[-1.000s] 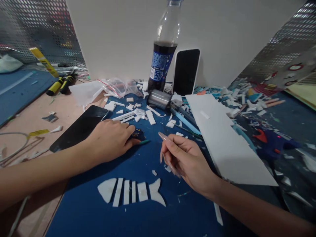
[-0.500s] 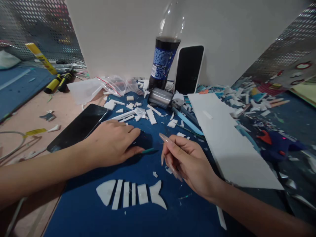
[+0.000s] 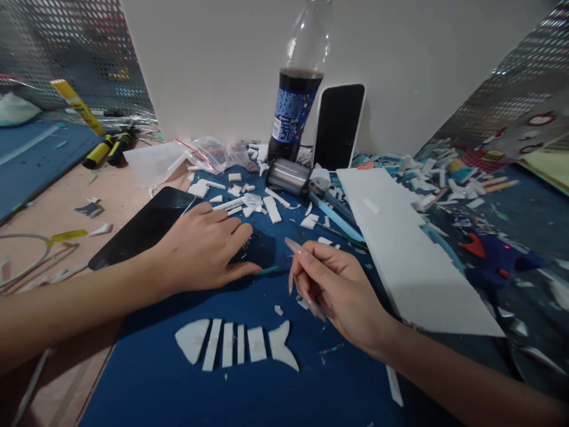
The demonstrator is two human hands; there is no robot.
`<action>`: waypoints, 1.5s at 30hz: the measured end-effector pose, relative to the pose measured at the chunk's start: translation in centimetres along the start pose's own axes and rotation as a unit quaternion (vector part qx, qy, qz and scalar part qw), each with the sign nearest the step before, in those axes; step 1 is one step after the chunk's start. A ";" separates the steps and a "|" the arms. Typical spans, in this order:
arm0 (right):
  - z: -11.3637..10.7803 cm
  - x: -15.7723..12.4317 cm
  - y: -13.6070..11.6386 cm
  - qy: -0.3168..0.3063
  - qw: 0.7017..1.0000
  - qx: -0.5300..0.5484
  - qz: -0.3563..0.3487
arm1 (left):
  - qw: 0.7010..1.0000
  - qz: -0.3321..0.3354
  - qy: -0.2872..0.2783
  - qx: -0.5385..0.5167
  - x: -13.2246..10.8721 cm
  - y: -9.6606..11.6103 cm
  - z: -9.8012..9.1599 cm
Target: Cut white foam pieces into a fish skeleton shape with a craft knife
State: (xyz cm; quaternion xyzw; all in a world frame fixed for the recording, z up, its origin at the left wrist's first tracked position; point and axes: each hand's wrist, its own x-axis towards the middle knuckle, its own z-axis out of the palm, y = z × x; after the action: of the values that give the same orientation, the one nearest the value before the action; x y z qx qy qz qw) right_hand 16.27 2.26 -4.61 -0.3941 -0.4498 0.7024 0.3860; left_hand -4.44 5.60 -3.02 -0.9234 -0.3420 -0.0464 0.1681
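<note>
Back board (image 3: 213,71): we see it upright and pale behind the bottle.
Blue mat (image 3: 329,385): it lies under both our hands.
White sheet (image 3: 413,267): it slants across the right side, just beyond our right wrist.
Bottle (image 3: 291,112): it stands partly filled with dark drink, beside an upright phone (image 3: 340,127).
Left hand (image 3: 207,249): we hold it palm down over the mat, fingers bent, thumb pointing right; the fingertips are hidden, so we cannot tell whether they grip anything.
Right hand (image 3: 333,284): we keep it loosely curled on its side, the thumb stretched out above the bent fingers.
Flat phone (image 3: 142,228): it lies partly behind our left wrist.
Fish shape (image 3: 227,344): six white pieces lie in a row on the mat, nearer to us than both hands, narrow gaps between them.
Spool (image 3: 288,176): it lies sideways before the bottle.
White scraps (image 3: 272,209): we see them scattered beyond our hands.
Small chip (image 3: 278,310): it sits near the fish's tail.
</note>
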 end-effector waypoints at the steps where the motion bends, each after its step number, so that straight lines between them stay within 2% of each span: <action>1: 0.0 0.0 0.0 0.000 1.000 -0.002 0.001 | 1.000 -0.013 -0.010 0.018 0.0 0.0 0.1; 4: 0.0 0.0 -0.1 -0.001 1.000 -0.007 0.006 | 0.999 -0.008 -0.034 0.034 -0.1 0.2 0.5; 11: 0.0 0.1 -0.2 0.001 1.000 -0.016 0.010 | 0.998 0.047 -0.026 -0.029 0.0 0.6 0.6; 13: 0.0 0.0 -0.1 -0.004 1.000 -0.017 0.013 | 0.999 0.027 -0.011 -0.020 0.0 0.1 0.4; 15: -0.1 0.0 -0.1 -0.007 1.000 -0.018 0.011 | 1.000 -0.028 0.001 0.009 0.1 -0.3 0.4; 18: -0.1 -0.1 -0.1 -0.008 1.000 -0.018 0.006 | 0.996 -0.092 -0.010 0.013 0.2 -0.7 0.6; 21: -0.1 -0.1 -0.1 -0.014 1.000 -0.016 0.011 | 0.994 -0.104 -0.031 0.005 0.3 -0.6 0.9; 28: -0.1 0.0 -0.1 -0.016 1.000 -0.020 0.010 | 0.992 -0.112 -0.039 0.031 0.3 -1.1 1.2; 35: -0.1 -0.1 0.0 -0.012 1.000 -0.022 0.013 | 0.985 -0.138 0.004 0.101 0.1 -2.0 1.6; 37: -0.2 -0.1 0.0 -0.011 1.000 -0.022 0.014 | 0.986 -0.127 0.015 0.103 0.2 -1.7 1.4; 39: -0.2 -0.1 0.0 -0.012 1.000 -0.021 0.014 | 0.993 -0.086 0.012 0.080 0.3 -1.2 1.3; 42: -0.2 -0.1 0.0 -0.016 0.999 -0.026 0.013 | 0.999 -0.033 -0.010 0.036 0.4 -0.7 1.4; 45: -0.1 -0.1 -0.1 -0.017 0.999 -0.031 0.014 | 0.999 -0.021 -0.033 0.004 0.5 -0.8 1.7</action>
State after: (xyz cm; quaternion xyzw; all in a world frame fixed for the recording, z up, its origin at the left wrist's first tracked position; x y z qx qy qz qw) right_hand 16.40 2.25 -4.55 -0.4002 -0.4721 0.6999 0.3565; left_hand -4.60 7.04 -4.28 -0.9164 -0.3665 -0.0180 0.1597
